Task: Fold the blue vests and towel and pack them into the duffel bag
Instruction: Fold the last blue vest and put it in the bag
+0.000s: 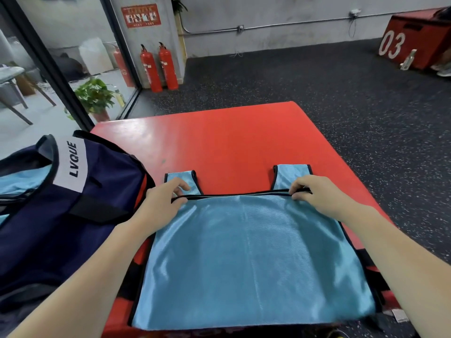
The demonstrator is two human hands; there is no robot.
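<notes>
The red desk (231, 142) gives me a broad flat top, which is why I have the work laid out on it and not on the floor. The navy duffel bag (61, 215) sits at my left, touching the desk's edge, mouth open toward me so folded pieces can go straight in; some light blue cloth (19, 181) already shows inside it. The blue vest (251, 252) lies flat in front of me, hem nearest my body, straps pointing away, so the neckline edge is within easy reach for a fold. My left hand (162, 203) pinches the black-trimmed neckline at its left corner, fingers curled over the strap base. My right hand (317, 198) pinches the same trim at the right corner. Holding both corners keeps the slippery fabric level. I see no towel.
</notes>
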